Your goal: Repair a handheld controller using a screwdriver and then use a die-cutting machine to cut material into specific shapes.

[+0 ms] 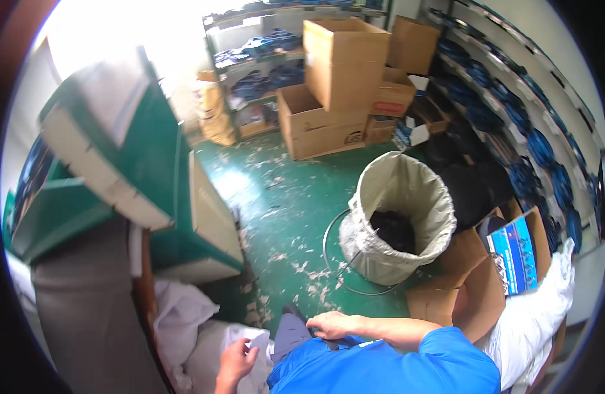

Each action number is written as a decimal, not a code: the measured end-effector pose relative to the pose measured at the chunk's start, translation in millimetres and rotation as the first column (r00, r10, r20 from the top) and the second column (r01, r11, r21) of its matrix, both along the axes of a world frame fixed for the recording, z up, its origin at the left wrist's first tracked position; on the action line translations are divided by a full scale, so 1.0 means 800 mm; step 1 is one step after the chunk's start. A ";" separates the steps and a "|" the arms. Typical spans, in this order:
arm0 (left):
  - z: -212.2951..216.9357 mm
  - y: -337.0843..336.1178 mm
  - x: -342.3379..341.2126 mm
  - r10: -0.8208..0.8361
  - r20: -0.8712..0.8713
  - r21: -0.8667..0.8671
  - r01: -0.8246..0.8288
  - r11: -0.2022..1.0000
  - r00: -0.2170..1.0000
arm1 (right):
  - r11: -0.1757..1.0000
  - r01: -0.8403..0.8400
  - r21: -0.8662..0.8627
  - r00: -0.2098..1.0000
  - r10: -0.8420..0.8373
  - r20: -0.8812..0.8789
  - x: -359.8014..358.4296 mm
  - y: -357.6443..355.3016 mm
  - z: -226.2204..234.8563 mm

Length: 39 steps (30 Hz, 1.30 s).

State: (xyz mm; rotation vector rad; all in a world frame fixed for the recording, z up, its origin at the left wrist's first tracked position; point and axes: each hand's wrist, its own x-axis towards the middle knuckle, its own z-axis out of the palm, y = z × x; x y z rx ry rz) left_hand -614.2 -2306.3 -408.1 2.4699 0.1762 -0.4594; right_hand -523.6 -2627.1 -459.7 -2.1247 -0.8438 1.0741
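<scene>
The person sits low at the bottom of the room, blue sleeve reaching across. The left hand (pixel 235 362) is closed on a white cloth (pixel 214 351) that lies bunched at the person's left side, beside the grey panel (pixel 86 315) of a green machine (pixel 145 157). The right hand (pixel 332 324) rests flat on the knee, fingers loosely spread, apparently holding nothing; the view there is poor. The hands are apart.

A lined bin (pixel 397 217) stands on the green floor (pixel 276 197) just ahead, dark scraps inside, a wire ring around its base. An open carton (pixel 476 289) sits to the right of the bin. Stacked cartons (pixel 342 79) stand farther back. Shelves (pixel 525 125) of blue goods line the right wall.
</scene>
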 end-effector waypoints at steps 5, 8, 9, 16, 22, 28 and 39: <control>-0.052 -0.046 0.206 -0.254 0.075 -0.186 0.263 0.947 0.964 | 0.971 0.184 -0.153 0.982 -0.175 0.069 0.124 -0.054 -0.027; -0.045 -0.074 0.377 -0.341 0.263 -0.156 0.389 0.908 0.902 | 0.942 0.288 -0.173 0.953 -0.264 0.150 0.216 -0.059 -0.020; -0.037 -0.085 0.435 -0.375 0.364 -0.113 0.440 0.891 0.853 | 0.919 0.387 -0.080 0.910 -0.366 0.194 0.249 -0.057 -0.014; 0.076 -0.156 0.739 -0.369 0.530 -0.260 0.560 0.787 0.764 | 0.730 0.677 0.098 0.715 -0.683 0.151 0.451 -0.044 -0.009; 0.019 -0.104 0.905 -0.241 0.468 -0.235 0.382 0.894 0.850 | 0.769 0.637 0.053 0.770 -0.638 0.010 0.690 -0.047 -0.069; 0.011 -0.008 1.055 0.296 0.473 -0.346 -0.134 0.929 0.830 | 0.977 0.212 0.019 0.958 -0.211 0.197 1.008 0.005 -0.038; 0.098 0.213 1.256 0.458 0.865 -0.207 -0.688 0.696 0.203 | 0.890 -0.311 0.335 0.933 0.219 0.285 1.398 0.383 0.057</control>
